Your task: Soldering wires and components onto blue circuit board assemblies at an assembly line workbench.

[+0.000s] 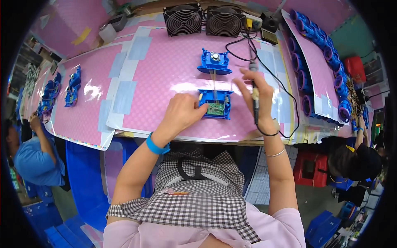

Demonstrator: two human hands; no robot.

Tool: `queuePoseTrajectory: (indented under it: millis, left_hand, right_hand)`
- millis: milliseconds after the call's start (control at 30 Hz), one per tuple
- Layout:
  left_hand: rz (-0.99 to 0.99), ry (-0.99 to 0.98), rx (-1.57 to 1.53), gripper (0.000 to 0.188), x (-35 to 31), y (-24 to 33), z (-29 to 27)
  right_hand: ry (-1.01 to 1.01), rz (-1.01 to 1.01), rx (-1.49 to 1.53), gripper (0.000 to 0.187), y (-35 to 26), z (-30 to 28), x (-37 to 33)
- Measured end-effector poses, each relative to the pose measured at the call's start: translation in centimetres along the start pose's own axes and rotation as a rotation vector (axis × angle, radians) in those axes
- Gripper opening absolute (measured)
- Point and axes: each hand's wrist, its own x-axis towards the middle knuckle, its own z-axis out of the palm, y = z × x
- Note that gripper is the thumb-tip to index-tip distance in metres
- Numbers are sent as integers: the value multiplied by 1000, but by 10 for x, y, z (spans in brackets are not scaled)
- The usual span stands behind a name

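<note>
On the middle of the pink-covered worktop (157,70), the near blue housing (227,112) lay open, with a green circuit board (216,109) inside it. Just beyond it, on the far side, stood the far blue housing (215,66), which carried a round silvery part (215,57); thin wires (214,84) ran between the two housings.

The left hand (182,109) was at the left side of the near blue housing, its fingers curled in and its thumb reaching onto the edge beside the board; whether it gripped the housing or only steadied it, I could not tell. The right hand (264,89) was raised to the right of both housings, apart from them. It had hold of a dark pen-shaped tool (256,108) along the palm, with the thumb and forefinger parted; where the tool's tip lay was unclear. A black cable (297,108) looped to the right of that hand.

Two black fans (184,21) stood side by side at the far edge. More blue housings (304,80) stood in rows at the right, and blue parts (73,87) lay at the left.
</note>
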Motion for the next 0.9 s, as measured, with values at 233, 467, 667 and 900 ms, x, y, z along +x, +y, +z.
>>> queuePoseTrajectory:
  millis: [233, 467, 667, 900]
  left_hand:
    - [238, 461, -63, 31, -71, -18, -5]
    - [210, 406, -95, 31, -53, -25, 9]
    - [-20, 240, -455, 22, -51, -15, -24]
    - [-32, 42, -997, 18, -27, -1, -63]
  right_hand:
    - [-112, -87, 52, 21, 15, 22, 1]
    - [-303, 1, 61, 24, 3, 12, -20]
    - [-158, -90, 86, 7, -44, -27, -43]
    - [15, 379, 435, 26, -48, -44, -57]
